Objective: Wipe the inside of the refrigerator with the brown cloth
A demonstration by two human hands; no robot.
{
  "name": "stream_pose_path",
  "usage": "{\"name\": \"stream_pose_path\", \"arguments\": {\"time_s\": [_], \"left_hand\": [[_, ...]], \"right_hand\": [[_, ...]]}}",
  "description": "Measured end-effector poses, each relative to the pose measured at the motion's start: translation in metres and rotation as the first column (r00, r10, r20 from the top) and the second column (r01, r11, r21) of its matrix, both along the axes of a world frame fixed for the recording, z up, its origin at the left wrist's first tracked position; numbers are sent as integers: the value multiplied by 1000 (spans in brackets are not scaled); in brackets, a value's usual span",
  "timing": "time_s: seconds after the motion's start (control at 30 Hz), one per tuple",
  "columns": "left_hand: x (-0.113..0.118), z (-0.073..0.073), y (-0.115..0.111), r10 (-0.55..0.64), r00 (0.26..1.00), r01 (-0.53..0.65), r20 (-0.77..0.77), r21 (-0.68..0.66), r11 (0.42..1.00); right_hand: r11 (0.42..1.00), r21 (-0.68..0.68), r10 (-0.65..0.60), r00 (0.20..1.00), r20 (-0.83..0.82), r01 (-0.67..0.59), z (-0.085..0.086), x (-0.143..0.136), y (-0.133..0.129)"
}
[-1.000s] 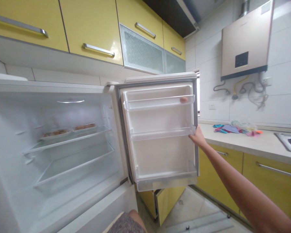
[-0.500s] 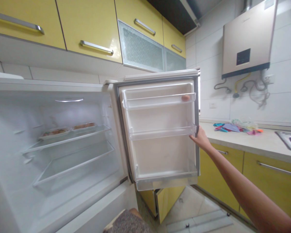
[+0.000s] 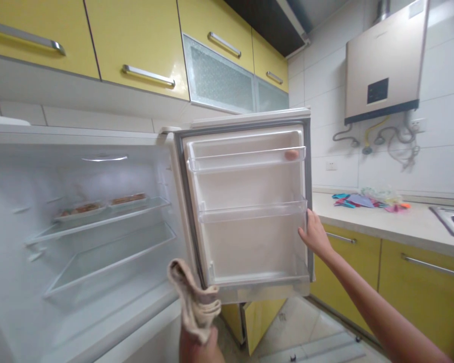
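Left hand (image 3: 208, 349) raised low centre, gripping one bunched cloth (image 3: 194, 305) before the fridge; right arm extended, right hand (image 3: 315, 235) clasping refrigerator door (image 3: 249, 247) edge. Three door bins (image 3: 253, 210), two food trays (image 3: 82, 215), one egg (image 3: 291, 155).

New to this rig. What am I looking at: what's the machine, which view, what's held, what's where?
No robot: these are a person's bare hands, seen from one head-worn camera looking forward and down. The left hand holds a bunched cloth. The right hand touches the free edge of the open fridge door. Inside, two food trays sit on the upper shelf. A small brownish, egg-like item sits in the top door rack. Colourful pieces lie on the counter at right.
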State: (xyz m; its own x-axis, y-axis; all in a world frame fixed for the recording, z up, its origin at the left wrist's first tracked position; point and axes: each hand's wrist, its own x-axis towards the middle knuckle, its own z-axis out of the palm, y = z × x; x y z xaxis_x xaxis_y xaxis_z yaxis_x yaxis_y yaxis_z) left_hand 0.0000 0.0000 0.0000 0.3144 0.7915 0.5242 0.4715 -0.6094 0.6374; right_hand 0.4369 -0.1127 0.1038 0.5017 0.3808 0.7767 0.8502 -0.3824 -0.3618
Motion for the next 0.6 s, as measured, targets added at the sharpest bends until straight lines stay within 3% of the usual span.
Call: {"name": "stream_pose_path", "arguments": {"time_s": [0.1,0.23,0.4,0.5,0.6], "left_hand": [[40,3,16,-193,948,225,-254,104,969],[68,27,17,-237,750,343,-617,57,937],[70,67,23,-266,665,365,-698,-7,931],[75,76,36,-223,603,366,-766,16,931],[79,79,54,-279,537,413,-796,-41,910]], "right_hand": [[1000,1,-7,1000,16,7,-1,1,-1],[1000,-3,10,999,34,-10,-4,4,-4],[1000,-12,19,1000,-18,-20,0,7,-7],[1000,-2,5,997,-73,-5,5,9,-11],[1000,-27,-10,990,-139,7,12,9,-16]]}}
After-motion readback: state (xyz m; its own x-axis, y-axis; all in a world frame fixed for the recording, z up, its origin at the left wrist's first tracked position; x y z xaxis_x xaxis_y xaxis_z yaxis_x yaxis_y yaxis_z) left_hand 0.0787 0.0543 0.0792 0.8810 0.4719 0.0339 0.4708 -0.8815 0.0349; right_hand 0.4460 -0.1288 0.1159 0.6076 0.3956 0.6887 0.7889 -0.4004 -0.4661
